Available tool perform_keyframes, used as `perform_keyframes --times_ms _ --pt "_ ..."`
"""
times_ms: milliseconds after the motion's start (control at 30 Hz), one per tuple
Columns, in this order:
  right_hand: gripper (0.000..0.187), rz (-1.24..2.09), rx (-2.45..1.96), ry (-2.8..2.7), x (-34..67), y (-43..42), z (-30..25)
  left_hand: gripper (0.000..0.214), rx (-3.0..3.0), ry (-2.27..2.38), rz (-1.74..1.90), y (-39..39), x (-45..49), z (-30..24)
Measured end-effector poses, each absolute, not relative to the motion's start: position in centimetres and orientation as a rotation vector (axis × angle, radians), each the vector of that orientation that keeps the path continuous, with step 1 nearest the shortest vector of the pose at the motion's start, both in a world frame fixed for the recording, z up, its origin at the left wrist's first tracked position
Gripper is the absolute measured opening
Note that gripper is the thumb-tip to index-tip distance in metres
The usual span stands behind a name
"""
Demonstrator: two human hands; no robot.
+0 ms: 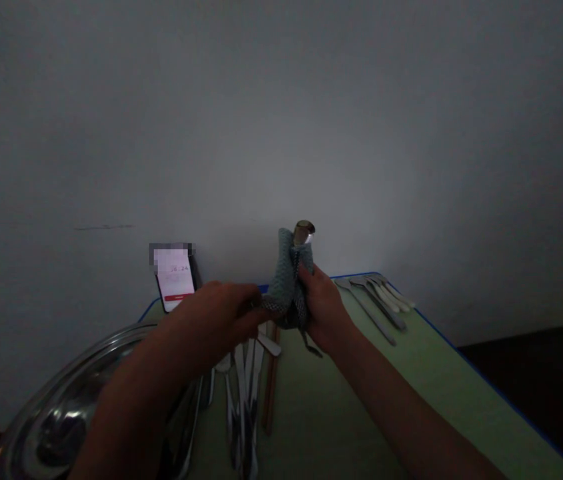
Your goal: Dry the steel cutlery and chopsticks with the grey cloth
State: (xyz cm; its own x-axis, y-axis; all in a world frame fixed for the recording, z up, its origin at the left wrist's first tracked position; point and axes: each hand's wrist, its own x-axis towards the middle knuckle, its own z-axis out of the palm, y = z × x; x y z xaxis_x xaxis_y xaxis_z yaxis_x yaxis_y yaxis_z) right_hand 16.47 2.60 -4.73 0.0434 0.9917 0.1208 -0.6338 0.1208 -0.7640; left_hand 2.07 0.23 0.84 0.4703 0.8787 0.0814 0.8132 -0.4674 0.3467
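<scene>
My right hand (328,310) is closed around a grey-green cloth (282,277) that wraps a metal spoon (304,231). The spoon's shiny bowl sticks out at the top of the cloth, and its handle end shows below my fingers. On the other side, my left hand (234,310) pinches the lower left part of the same cloth. Below the hands lie several metal utensils (244,400) in a bunch, with brown chopsticks (271,387) beside them. My hands hide the middle of the spoon.
A large shiny metal bowl (126,337) stands at the left, partly behind my left forearm. A lit phone (176,283) leans against the wall at the back left. Several spoons and forks (384,300) lie at the table's back right. The green table (431,373) has a blue edge.
</scene>
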Motion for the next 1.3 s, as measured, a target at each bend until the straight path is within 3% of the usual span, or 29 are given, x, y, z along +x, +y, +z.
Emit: perform_keyframes --times_ms 200,400,633,800,867,1033,1300 --pt "0.019 1.096 -0.824 -1.734 20.7 2.0 -3.6 0.036 2.336 1.493 0.592 -0.7 0.3 1.7" --pt "0.018 0.946 -0.857 -2.202 22.2 1.0 -2.5 0.037 2.400 1.525 0.540 -0.9 0.9 1.9" --pt "0.016 0.743 -0.896 -2.338 21.8 1.0 -2.7 0.033 2.527 1.370 0.362 -0.1 1.9 -0.3" --pt "0.015 0.803 -0.946 -2.241 23.0 1.6 -3.3 0.046 2.180 1.422 0.247 0.2 1.3 -0.1" --pt "0.015 0.891 -0.952 -2.134 23.2 1.3 -2.9 0.047 2.151 1.440 0.305 0.2 1.3 0.5" --pt "0.024 0.971 -0.951 -2.017 22.3 -0.4 -1.2 0.027 2.487 1.558 0.577 0.0 2.3 1.5" --pt "0.021 0.610 -0.935 -2.139 21.2 0.5 -2.0 0.034 2.751 1.617 0.519 -0.5 3.4 1.7"
